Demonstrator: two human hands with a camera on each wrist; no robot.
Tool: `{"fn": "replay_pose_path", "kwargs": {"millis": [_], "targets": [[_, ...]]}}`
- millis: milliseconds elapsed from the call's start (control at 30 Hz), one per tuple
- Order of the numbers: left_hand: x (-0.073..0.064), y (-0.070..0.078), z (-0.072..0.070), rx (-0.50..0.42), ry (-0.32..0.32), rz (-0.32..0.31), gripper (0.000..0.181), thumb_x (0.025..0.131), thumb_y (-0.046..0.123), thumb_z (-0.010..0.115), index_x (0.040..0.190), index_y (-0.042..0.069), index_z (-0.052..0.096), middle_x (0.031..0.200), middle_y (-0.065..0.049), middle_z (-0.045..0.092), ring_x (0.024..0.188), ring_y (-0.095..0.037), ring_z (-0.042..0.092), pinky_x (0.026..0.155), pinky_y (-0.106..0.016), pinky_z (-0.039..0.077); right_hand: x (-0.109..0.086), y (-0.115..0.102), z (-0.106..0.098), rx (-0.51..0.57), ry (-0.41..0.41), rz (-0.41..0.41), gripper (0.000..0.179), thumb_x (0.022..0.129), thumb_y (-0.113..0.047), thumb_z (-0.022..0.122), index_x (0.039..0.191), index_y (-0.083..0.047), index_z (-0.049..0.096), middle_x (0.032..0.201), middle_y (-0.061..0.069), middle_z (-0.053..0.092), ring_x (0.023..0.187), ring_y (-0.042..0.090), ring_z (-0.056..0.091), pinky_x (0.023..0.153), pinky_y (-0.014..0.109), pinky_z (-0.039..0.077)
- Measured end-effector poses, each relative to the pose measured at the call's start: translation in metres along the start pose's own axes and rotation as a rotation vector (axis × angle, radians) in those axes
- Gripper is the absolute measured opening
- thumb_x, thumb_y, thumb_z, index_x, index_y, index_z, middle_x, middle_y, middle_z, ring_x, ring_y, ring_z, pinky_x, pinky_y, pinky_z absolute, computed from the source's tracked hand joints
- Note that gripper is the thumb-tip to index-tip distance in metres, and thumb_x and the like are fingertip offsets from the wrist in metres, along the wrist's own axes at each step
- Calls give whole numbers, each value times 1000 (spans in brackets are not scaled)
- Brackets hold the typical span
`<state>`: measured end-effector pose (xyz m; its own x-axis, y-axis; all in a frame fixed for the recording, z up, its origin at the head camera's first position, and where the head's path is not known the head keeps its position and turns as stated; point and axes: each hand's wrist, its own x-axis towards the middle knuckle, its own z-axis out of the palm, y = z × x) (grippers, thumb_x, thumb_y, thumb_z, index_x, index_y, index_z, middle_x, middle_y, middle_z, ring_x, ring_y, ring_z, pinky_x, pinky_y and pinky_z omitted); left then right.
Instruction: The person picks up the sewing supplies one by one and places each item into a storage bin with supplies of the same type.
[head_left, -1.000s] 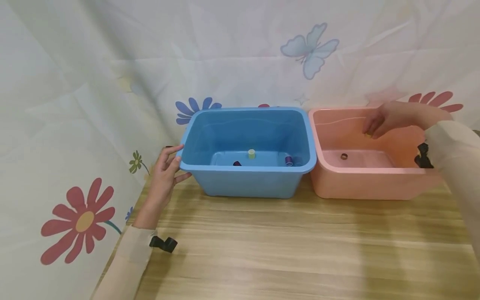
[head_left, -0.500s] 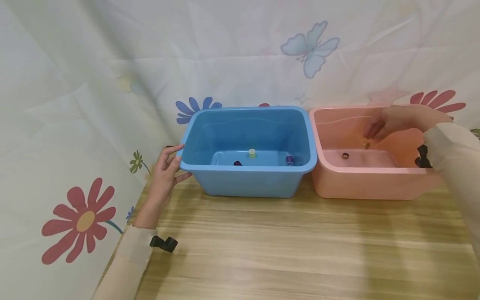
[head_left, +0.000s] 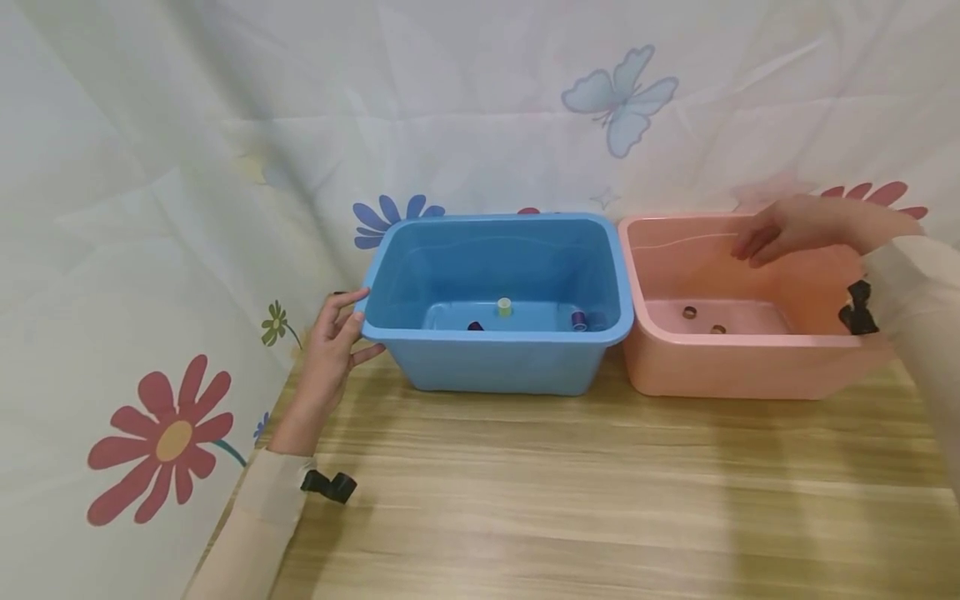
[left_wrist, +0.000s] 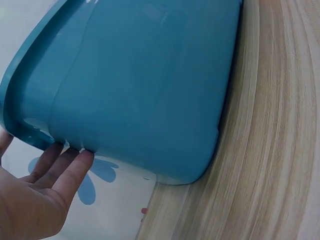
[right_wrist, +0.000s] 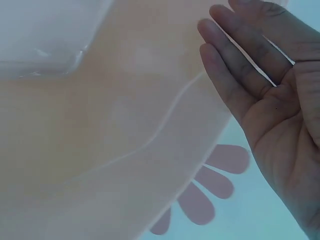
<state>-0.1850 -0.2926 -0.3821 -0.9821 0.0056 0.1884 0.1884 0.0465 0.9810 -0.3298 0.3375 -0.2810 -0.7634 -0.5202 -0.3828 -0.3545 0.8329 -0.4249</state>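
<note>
On the left, my left hand (head_left: 327,350) holds the rim of a blue plastic bin (head_left: 495,367), with fingers under the lip in the left wrist view. My right hand (head_left: 787,232) is over the pink bin (head_left: 750,371), fingers loosely extended and nothing held; in the right wrist view the palm shows bare. On the pink bin's floor lie a small brown ring-shaped piece (head_left: 689,312) and a second similar ring (head_left: 718,329). Inside the blue bin are a pale yellow-green cylinder (head_left: 505,307), a purple spool-like cylinder (head_left: 578,321) and a dark red piece (head_left: 476,326), partly hidden by the front rim.
Both bins stand side by side on a wood-grain table (head_left: 510,492), their rims close together. Behind and to the left hangs a white curtain (head_left: 465,100) printed with flowers and a butterfly. Black wrist mounts (head_left: 328,486) sit on both sleeves.
My right hand let go of a small yellowish ring, which fell to the pink bin's floor beside the first one. The hand then rose slightly. My left hand stayed on the blue rim.
</note>
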Motion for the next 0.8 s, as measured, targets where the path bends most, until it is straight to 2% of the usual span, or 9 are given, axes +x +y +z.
{"fn": "replay_pose_path", "kwargs": {"millis": [33, 133, 267, 467, 667, 800], "targets": [[0, -1, 0, 0, 1, 0, 45, 106, 32, 57, 147, 16, 49, 146, -18, 46, 117, -27, 61, 83, -40, 61, -2, -1, -1, -25, 13, -2, 41, 95, -13, 73, 131, 5, 63, 129, 22, 65, 113, 29, 68, 85, 22, 56], [2, -1, 1, 3, 4, 5, 45, 106, 32, 57, 146, 15, 50, 145, -17, 47, 117, -29, 61, 82, -40, 61, -8, -6, -5, -96, 55, -8, 39, 96, -14, 73, 131, 1, 65, 127, 20, 67, 115, 33, 66, 85, 25, 57], [4, 0, 1, 8, 4, 13, 45, 106, 31, 56, 147, 14, 49, 144, -17, 47, 117, -29, 61, 83, -41, 61, -16, -13, -12, -177, 108, -19, 36, 98, -18, 70, 131, -2, 66, 126, 19, 68, 116, 37, 63, 93, 49, 56], [5, -1, 2, 7, 0, 13, 47, 106, 34, 56, 148, 15, 49, 148, -15, 43, 120, -30, 60, 85, -42, 61, -23, -22, -16, -257, 207, -34, 30, 101, -18, 65, 127, -4, 69, 124, 18, 69, 118, 44, 62, 96, 61, 51], [6, -3, 2, -1, 2, 9, 46, 106, 34, 56, 148, 15, 49, 151, -16, 40, 122, -34, 58, 86, -43, 60, -30, -35, -8, -259, 272, 14, 32, 102, -23, 64, 129, -7, 68, 123, 18, 69, 112, 41, 65, 94, 62, 52], [6, -4, 2, -8, 6, 8, 46, 106, 33, 56, 148, 15, 49, 149, -19, 41, 123, -35, 58, 85, -42, 61, -36, -43, -3, -320, 328, 50, 34, 102, -25, 61, 131, -7, 67, 118, 19, 70, 106, 40, 65, 89, 76, 41]]}}
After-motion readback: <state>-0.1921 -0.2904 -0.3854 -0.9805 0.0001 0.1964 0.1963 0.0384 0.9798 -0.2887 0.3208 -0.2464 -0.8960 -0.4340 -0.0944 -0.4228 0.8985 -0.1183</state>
